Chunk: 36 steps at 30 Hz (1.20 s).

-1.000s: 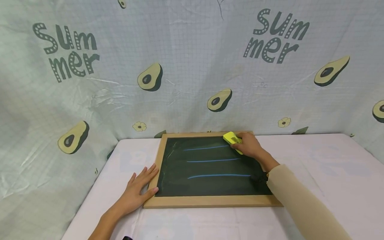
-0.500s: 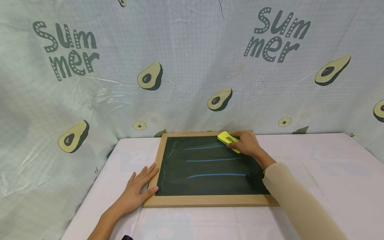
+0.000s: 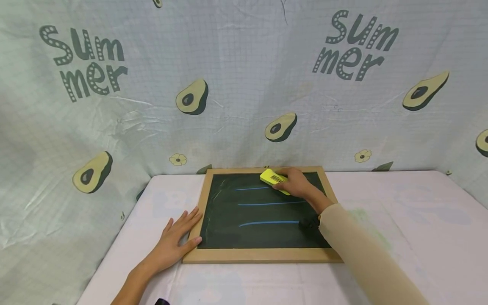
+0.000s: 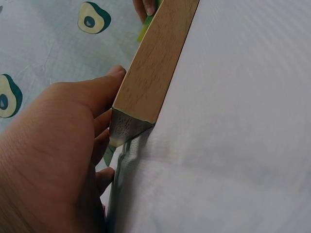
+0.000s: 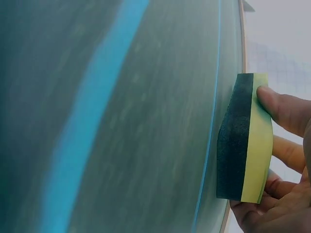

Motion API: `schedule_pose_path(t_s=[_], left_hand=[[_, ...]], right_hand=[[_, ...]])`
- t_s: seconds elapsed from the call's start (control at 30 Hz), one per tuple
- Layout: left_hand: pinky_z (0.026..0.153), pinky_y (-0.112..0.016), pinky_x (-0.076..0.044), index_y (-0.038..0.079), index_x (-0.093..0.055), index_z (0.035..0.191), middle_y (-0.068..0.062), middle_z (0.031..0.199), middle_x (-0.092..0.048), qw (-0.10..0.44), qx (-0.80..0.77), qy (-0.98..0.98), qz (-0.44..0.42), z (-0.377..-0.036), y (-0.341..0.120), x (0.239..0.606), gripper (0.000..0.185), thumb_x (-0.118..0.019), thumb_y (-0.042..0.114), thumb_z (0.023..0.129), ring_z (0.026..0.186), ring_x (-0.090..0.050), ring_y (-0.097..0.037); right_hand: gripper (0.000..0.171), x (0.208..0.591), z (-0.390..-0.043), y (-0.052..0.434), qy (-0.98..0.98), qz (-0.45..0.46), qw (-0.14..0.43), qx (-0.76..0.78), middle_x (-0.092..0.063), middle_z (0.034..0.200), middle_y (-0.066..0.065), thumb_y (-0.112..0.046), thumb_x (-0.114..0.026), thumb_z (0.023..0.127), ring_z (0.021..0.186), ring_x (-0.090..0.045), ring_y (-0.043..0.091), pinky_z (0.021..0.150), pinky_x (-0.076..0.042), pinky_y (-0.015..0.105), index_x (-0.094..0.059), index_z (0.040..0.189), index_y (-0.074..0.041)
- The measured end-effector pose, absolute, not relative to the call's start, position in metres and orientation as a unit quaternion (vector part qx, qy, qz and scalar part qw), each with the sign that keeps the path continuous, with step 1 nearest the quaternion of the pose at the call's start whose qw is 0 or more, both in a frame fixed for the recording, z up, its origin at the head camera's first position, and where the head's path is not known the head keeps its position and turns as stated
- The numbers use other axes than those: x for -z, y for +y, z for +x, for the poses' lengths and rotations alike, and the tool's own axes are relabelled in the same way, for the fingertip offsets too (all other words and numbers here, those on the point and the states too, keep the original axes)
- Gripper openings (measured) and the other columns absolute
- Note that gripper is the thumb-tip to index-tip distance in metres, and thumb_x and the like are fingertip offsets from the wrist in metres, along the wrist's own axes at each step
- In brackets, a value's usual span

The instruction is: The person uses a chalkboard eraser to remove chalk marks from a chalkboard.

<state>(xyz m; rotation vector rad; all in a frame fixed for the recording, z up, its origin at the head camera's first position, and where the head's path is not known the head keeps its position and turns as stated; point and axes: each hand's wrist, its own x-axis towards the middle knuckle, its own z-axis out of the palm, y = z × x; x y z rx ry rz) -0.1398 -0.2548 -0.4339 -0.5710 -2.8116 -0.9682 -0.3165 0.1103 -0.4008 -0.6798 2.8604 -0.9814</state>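
Observation:
A chalkboard [image 3: 263, 237] with a wooden frame lies on the table, with three blue chalk lines across it. My right hand [image 3: 299, 184] grips a yellow chalkboard eraser [image 3: 270, 177] at the right end of the top line [image 3: 249, 189]. In the right wrist view, thumb and fingers hold the sides of the eraser [image 5: 235, 141], its dark felt facing the board. My left hand [image 3: 173, 241] rests spread against the left edge of the frame. The left wrist view has that hand [image 4: 53, 141] touching the frame's corner [image 4: 131, 124].
A white cloth [image 3: 411, 224] covers the table around the board. Behind it hangs a pale curtain [image 3: 236, 63] printed with avocados. A small dark object [image 3: 162, 301] shows at the bottom edge, near the left forearm.
My right hand has moved left with the eraser along the top line, and less of that line shows. The left hand has stayed on the frame.

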Motion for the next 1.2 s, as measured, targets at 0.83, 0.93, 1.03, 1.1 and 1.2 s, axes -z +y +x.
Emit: schedule_pose_path(t_s=[0.83,0.93,1.03,1.1,1.2], left_hand=[[0.104,-0.067,-0.003,0.008,-0.042,0.145,-0.010,0.153,-0.030,0.066,0.320,-0.926,-0.191,-0.140,-0.255,0.435,0.063,-0.064,0.033,0.091,0.139,-0.021,-0.043],[0.105,-0.066,-0.002,0.009,-0.042,0.146,-0.009,0.154,-0.030,0.061,0.321,-0.926,-0.190,-0.140,-0.254,0.435,0.064,-0.064,0.034,0.091,0.140,-0.020,-0.042],[0.105,-0.066,-0.001,0.010,-0.041,0.146,-0.008,0.154,-0.030,0.059,0.318,-0.928,-0.187,-0.140,-0.253,0.434,0.065,-0.064,0.036,0.091,0.140,-0.020,-0.040],[0.105,-0.066,-0.001,0.010,-0.041,0.146,-0.008,0.154,-0.030,0.059,0.316,-0.929,-0.186,-0.139,-0.253,0.434,0.065,-0.063,0.036,0.091,0.140,-0.020,-0.041],[0.105,-0.067,-0.002,0.009,-0.042,0.145,-0.009,0.153,-0.031,0.063,0.315,-0.929,-0.185,-0.137,-0.254,0.433,0.064,-0.063,0.035,0.091,0.139,-0.021,-0.042]], right_hand=[[0.057,0.391,-0.302,0.040,0.917,-0.258,0.059,0.298,-0.057,0.126,0.015,-0.023,-0.071,0.087,0.109,-0.051,0.029,0.089,-0.043,0.043,-0.052,0.136,0.000],[0.057,0.391,-0.302,0.036,0.920,-0.252,0.063,0.295,-0.057,0.125,0.014,-0.024,-0.071,0.088,0.109,-0.051,0.028,0.088,-0.043,0.042,-0.052,0.136,-0.001],[0.056,0.390,-0.302,0.031,0.922,-0.246,0.064,0.293,-0.057,0.125,0.013,-0.022,-0.071,0.087,0.108,-0.051,0.027,0.089,-0.042,0.041,-0.053,0.136,-0.002],[0.055,0.389,-0.302,0.026,0.921,-0.247,0.066,0.293,-0.057,0.125,0.013,-0.022,-0.071,0.087,0.109,-0.051,0.027,0.089,-0.042,0.041,-0.053,0.136,-0.003],[0.056,0.389,-0.300,0.019,0.919,-0.252,0.075,0.294,-0.056,0.126,0.014,-0.022,-0.071,0.088,0.109,-0.051,0.028,0.089,-0.043,0.041,-0.052,0.137,-0.003]])
